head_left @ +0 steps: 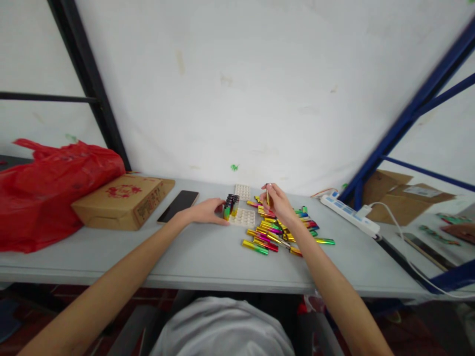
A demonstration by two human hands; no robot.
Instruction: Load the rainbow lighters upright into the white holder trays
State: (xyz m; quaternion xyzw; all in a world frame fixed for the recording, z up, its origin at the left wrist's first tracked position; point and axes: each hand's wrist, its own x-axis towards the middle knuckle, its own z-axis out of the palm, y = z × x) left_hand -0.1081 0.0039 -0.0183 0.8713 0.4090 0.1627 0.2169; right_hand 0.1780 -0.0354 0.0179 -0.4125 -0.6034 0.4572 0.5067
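My left hand [207, 211] lies at the left end of a white tray [245, 217] with rows of round holes, thumb and fingers apart around its side. Several shiny lighters [230, 206] with black tops stand upright in the tray's left part, right by my left fingers. Above the loose pile, my right hand [279, 201] is closed on a gold-coloured lighter [269, 198] held roughly upright. A heap of loose metallic lighters [274, 230] in gold, green, red and pink lies under and around my right wrist.
Behind the first tray sits a second white holed tray [242, 191]. To the left are a dark phone [180, 206], a cardboard box [122, 200] and a red plastic bag [48, 198]. A white power strip [349, 215] and blue frame [411, 113] stand right. A co-worker's hand [460, 231] shows at the far right.
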